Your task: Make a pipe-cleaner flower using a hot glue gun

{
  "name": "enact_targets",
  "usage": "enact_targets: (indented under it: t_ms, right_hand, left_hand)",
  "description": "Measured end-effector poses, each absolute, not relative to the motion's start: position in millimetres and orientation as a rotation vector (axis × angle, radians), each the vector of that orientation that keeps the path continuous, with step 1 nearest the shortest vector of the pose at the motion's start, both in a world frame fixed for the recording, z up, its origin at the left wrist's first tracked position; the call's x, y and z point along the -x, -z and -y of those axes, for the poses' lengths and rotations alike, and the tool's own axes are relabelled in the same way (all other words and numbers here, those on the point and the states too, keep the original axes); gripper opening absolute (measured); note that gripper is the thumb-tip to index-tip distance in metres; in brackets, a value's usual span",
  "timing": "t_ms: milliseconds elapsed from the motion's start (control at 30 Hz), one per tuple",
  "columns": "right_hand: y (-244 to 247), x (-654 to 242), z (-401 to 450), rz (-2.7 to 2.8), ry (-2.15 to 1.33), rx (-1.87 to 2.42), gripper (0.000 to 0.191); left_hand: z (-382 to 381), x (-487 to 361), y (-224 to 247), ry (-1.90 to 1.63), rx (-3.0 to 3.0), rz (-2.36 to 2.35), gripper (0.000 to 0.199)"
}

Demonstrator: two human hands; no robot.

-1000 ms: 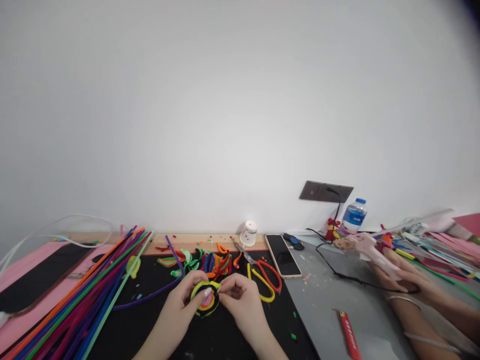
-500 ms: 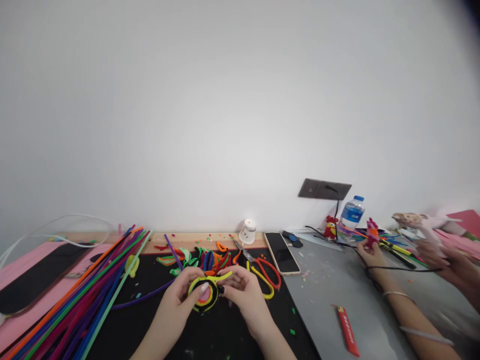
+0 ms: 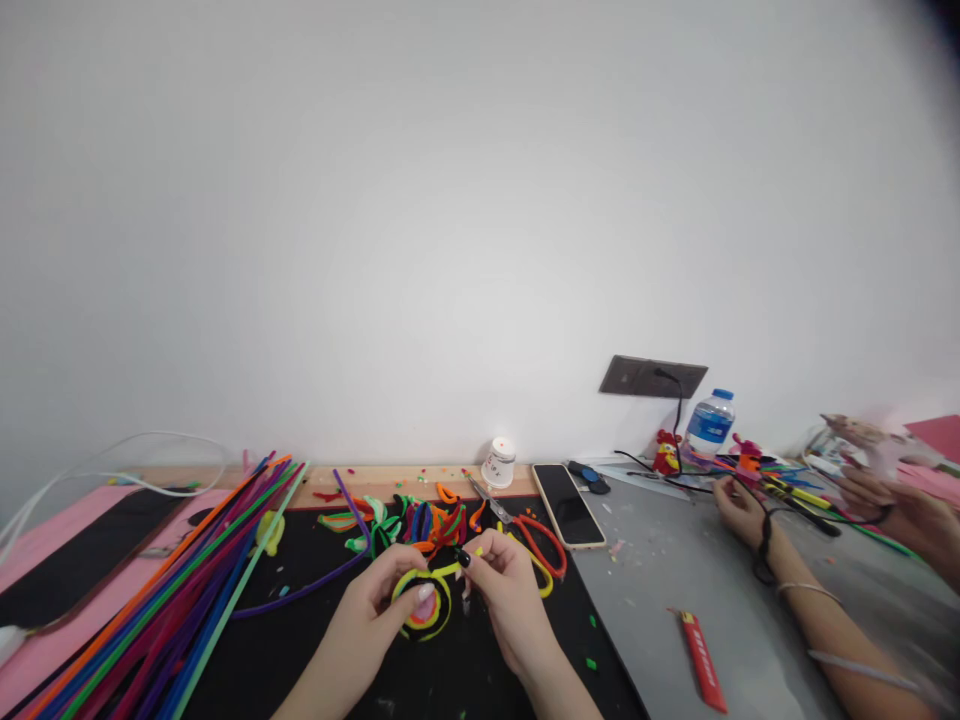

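Note:
A round coil [image 3: 436,622] of fuzzy stems, pink at its centre with orange, yellow and black rings, is pinched at its left side by my left hand [image 3: 375,615], the thumb lying over its middle. From the coil's top a yellow stem end [image 3: 448,570] runs to the right. My right hand [image 3: 506,590] pinches that end between thumb and forefinger, a little apart from the coil. Both hands are above a black mat [image 3: 480,690]. Behind them lie bent coloured stem pieces [image 3: 382,525] and scissors [image 3: 541,545] with red and yellow handles.
Long coloured stems [image 3: 165,590] lie at left beside a purple stem [image 3: 300,593]. A paper cup [image 3: 499,463], phone [image 3: 568,507], bottle [image 3: 709,422] and red tube [image 3: 703,660] stand or lie rightward. Another person's hands [image 3: 742,515] hold a pink figure and a glue gun.
My right hand has drawn away from the coil, pulling the yellow end out rightward. The coil shows more openly. At far right, the other person's hand with the glue gun has moved right.

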State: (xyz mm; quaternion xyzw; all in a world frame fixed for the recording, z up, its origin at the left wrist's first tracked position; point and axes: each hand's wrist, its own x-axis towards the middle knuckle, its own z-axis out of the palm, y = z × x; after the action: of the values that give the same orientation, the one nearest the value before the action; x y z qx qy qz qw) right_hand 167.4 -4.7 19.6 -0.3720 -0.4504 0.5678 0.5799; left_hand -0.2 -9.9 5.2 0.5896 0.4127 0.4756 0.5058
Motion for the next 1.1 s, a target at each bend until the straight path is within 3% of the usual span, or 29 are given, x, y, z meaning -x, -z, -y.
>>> enact_targets:
  t_ms: [733, 1100]
  right_hand:
    - [-21.2, -167.5, 5.3, 1.0, -1.337, 0.885, 0.022]
    - [-24.7, -166.1, 5.6, 1.038, -1.281, 0.932, 0.021]
  left_hand:
    - [15.6, -3.2, -9.6, -1.025, -1.43, -0.926, 0.003]
    - [9.5, -1.3, -1.0, -1.2, -1.372, -1.009, 0.013]
